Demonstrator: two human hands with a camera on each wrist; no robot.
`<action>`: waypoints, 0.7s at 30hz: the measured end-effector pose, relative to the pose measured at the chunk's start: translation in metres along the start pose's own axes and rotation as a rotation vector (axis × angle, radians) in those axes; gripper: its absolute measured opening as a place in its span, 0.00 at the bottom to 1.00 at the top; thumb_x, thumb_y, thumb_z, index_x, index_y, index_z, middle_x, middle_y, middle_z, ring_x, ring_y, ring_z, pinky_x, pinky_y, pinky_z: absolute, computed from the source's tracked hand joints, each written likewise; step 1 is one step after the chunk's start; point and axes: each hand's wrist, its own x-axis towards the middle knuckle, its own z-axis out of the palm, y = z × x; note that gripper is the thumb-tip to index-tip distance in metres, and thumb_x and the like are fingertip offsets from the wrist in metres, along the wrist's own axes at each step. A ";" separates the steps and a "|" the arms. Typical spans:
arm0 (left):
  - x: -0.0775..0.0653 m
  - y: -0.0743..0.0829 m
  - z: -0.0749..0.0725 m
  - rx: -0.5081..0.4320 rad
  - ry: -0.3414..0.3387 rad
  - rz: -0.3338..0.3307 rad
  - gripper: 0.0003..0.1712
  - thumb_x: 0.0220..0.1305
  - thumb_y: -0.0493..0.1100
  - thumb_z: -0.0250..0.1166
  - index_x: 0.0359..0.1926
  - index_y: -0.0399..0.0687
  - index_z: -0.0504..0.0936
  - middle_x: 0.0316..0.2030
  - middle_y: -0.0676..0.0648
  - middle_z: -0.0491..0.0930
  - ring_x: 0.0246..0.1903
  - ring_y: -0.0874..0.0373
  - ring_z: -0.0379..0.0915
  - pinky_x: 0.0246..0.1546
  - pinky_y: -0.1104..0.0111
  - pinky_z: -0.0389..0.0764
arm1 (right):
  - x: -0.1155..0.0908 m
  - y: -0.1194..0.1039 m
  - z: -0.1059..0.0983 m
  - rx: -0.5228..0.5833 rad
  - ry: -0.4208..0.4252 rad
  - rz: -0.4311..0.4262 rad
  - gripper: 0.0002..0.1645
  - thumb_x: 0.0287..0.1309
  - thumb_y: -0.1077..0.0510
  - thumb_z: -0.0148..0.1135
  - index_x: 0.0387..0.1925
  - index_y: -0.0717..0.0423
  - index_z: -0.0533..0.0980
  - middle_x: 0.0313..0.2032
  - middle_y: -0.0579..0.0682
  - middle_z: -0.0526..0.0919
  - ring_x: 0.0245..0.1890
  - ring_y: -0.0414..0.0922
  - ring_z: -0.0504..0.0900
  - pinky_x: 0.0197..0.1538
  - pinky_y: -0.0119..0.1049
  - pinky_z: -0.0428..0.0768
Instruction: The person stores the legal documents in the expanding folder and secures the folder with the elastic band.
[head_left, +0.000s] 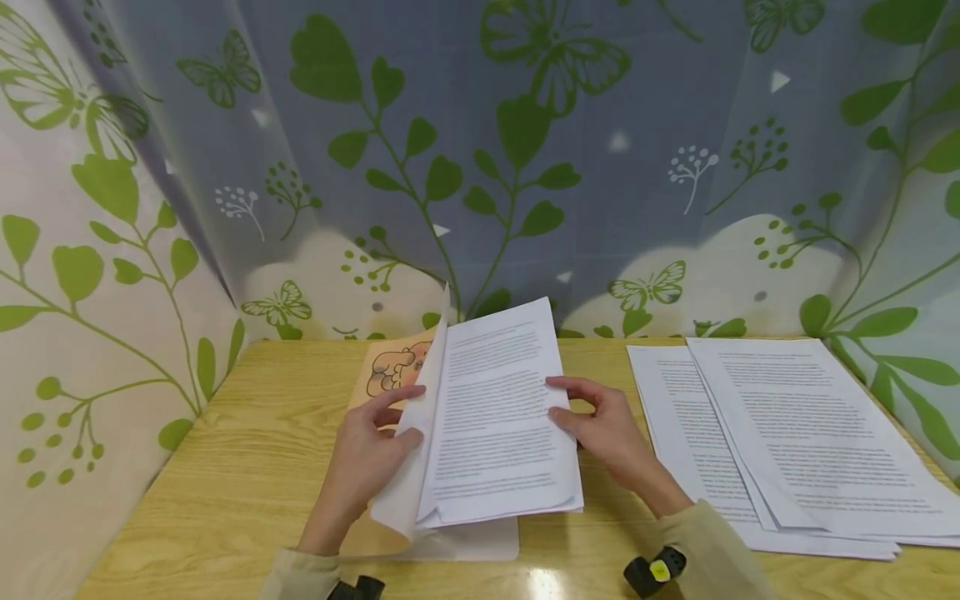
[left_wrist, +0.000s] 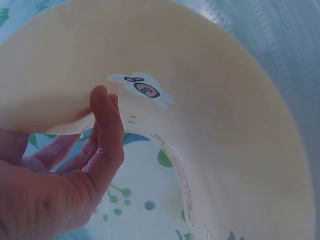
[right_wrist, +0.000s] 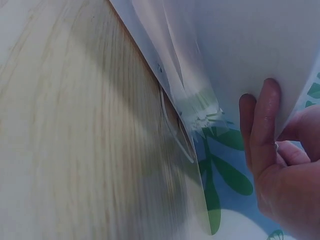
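A cream-orange folder [head_left: 362, 529] with a cartoon animal [head_left: 393, 371] lies partly spread on the table, its pale cover bent upright. My left hand [head_left: 367, 446] grips the edge of that cover between thumb and fingers. In the left wrist view the cover [left_wrist: 215, 65] curves in a wide arch past my left fingers. A stack of printed sheets [head_left: 495, 408] leans tilted against the folder. Its right edge is pinched by my right hand [head_left: 611, 429], thumb in front. From the right wrist, the white back sheet [right_wrist: 240, 45] shows beside my fingers, with clear plastic sleeves [right_wrist: 182, 65] next to it.
Two overlapping piles of printed paper, a front pile [head_left: 817, 425] and one beneath it [head_left: 686, 433], lie to the right on the wooden table [head_left: 247, 467]. A leaf-and-butterfly curtain [head_left: 637, 167] hangs behind the table. A thin pale cord [right_wrist: 172, 130] loops near the table edge.
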 end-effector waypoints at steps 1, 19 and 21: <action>0.000 0.000 0.000 0.004 0.000 0.003 0.30 0.56 0.32 0.64 0.60 0.57 0.84 0.47 0.38 0.84 0.33 0.54 0.80 0.32 0.68 0.79 | 0.000 0.000 0.001 -0.001 -0.001 0.003 0.28 0.65 0.67 0.63 0.67 0.62 0.74 0.60 0.66 0.74 0.37 0.46 0.89 0.35 0.36 0.87; 0.000 0.005 0.000 0.048 0.000 0.036 0.29 0.56 0.31 0.64 0.58 0.57 0.85 0.47 0.40 0.83 0.34 0.53 0.79 0.30 0.68 0.78 | 0.010 -0.002 0.022 -0.003 -0.055 0.013 0.28 0.65 0.67 0.62 0.66 0.60 0.75 0.57 0.64 0.75 0.35 0.47 0.88 0.34 0.38 0.87; 0.001 0.005 0.001 0.052 0.003 0.039 0.29 0.56 0.31 0.64 0.58 0.57 0.85 0.47 0.40 0.84 0.35 0.53 0.79 0.31 0.68 0.78 | 0.011 -0.003 0.025 -0.007 -0.055 0.012 0.28 0.65 0.66 0.62 0.66 0.60 0.75 0.57 0.64 0.75 0.35 0.46 0.88 0.33 0.36 0.86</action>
